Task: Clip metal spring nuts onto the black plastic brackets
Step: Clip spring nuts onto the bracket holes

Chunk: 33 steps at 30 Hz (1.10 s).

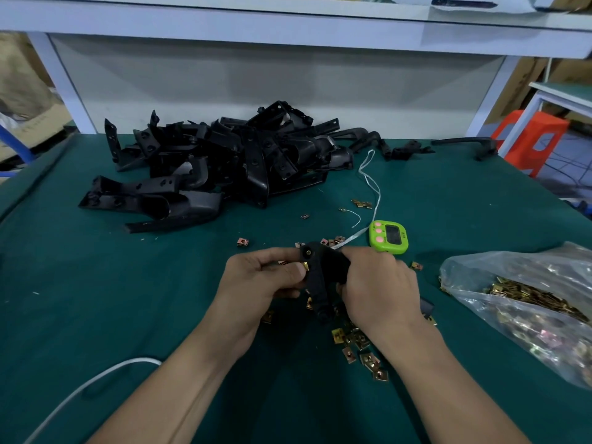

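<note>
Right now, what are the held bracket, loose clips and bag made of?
Black angled bracket: moulded plastic, matte, dull sheen. Small square gold clips: plated metal, probably; they glint. Clear crinkled bag: thin plastic film, see-through.

A small factory assembly bench is shown. A tabletop (96, 299) covered in green matting is framed by white metal posts (61, 81), with a shelf (224, 27) overhead. At the back, black plastic brackets (224, 161) are heaped in bulk. Metal spring nuts (525, 293) are kept in a clear plastic bag (480, 267) and scattered loose, and a green timer (388, 237) is set nearby. Cardboard boxes (28, 91), an orange plastic stool (531, 139) and a second bench (563, 91) are seen around it.
</note>
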Tool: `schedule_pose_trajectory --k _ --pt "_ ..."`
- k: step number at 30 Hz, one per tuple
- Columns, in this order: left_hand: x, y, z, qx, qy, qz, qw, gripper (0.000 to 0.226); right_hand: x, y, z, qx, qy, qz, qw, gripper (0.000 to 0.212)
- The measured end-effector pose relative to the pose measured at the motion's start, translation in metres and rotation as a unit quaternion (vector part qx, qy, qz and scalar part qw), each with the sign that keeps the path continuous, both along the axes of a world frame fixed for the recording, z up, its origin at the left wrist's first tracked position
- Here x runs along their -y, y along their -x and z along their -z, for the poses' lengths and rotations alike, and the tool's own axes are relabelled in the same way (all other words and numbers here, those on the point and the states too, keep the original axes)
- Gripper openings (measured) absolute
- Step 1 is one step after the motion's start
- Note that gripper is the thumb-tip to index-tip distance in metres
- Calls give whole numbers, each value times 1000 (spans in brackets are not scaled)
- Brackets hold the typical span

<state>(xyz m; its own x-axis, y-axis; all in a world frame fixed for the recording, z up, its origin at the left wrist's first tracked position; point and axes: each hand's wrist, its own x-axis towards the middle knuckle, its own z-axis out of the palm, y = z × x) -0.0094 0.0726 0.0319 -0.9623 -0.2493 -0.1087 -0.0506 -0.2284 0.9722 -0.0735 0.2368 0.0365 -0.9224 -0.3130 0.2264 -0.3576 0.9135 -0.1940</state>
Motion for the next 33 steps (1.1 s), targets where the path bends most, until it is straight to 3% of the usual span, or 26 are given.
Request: schedule_pose_trajectory --k 13,19,25,30,33 --pt "-10 1 -1 2 -19 -28 999 17 4 -3 -5 0 -17 -12 1000 23" --pt "-14 -2 1 -30 227 -114 967 24 5 -4 -5 7 -13 -23 1000 22" --pt "-9 -5 0 -76 330 -139 930 24 -6 9 -3 2 38 30 999 14" --pt "-2 -4 12 -33 503 -40 862 27 -23 26 0 -28 64 109 992 14" --pt "-7 -2 18 -50 566 20 823 15 -24 29 3 -20 62 111 992 14"
